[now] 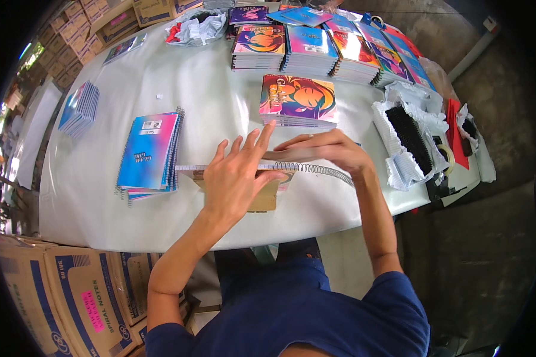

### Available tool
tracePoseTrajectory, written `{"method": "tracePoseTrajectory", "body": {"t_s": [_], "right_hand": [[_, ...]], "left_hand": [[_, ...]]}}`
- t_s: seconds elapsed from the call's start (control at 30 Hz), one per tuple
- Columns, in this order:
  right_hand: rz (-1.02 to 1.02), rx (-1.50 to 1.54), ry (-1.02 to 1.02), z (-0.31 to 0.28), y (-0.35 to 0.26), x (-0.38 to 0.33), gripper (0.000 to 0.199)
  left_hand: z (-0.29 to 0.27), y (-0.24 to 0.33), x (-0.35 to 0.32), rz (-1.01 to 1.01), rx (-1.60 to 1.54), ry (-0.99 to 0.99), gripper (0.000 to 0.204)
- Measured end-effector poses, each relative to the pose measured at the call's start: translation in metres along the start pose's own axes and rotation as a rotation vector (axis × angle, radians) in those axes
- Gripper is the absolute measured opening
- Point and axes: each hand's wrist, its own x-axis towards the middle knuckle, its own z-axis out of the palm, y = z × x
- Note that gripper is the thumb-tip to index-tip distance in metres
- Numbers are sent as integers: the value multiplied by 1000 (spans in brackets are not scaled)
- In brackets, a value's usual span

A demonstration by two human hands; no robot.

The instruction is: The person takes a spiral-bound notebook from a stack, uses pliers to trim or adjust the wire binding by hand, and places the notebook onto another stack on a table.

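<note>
Notebook point(189, 168), seen edge-on as a thin pale strip, lies beneath the person's hands near the front edge of a broad table point(125, 223) with a white covering. Brown cartons point(80, 285) stand below the table's near left side, and others are piled beyond its far left. Along the far edge runs a row of notebook stacks point(312, 44) with blue, pink and orange covers, set close beside one another. At the right, torn white wrapping point(426, 113) lies around a dark ridged bundle point(408, 140). Left of the hands rests a pile of blue-and-pink spiral notebooks point(146, 152), its lowest ones jutting out toward the person; straight ahead is a squared stack with an orange and purple cover point(298, 98). The left hand point(235, 175) is palm down over the strip, fingers spread and thumb held apart. The right hand point(333, 152) is blurred, its fingers stretched leftward above the strip; whether they grip anything I cannot tell. Under the left hand sits a brown cardboard piece point(263, 199). A wire coil point(315, 168) extends from the strip, curving below the right hand. Near the wrapping is a cream tape roll point(450, 157); smallest is a white scrap point(159, 96) at the left.
</note>
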Motion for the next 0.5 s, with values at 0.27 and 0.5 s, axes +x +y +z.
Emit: {"method": "tracePoseTrajectory", "body": {"t_s": [0.27,0.5], "right_hand": [[-15,170,-12,9,5,13,48],[22,-4,24,14,6,27,52]], "left_hand": [[-7,-12,-7,-49,-16,-2,100],[-15,-21,-10,-92,-11,-33,100]]}}
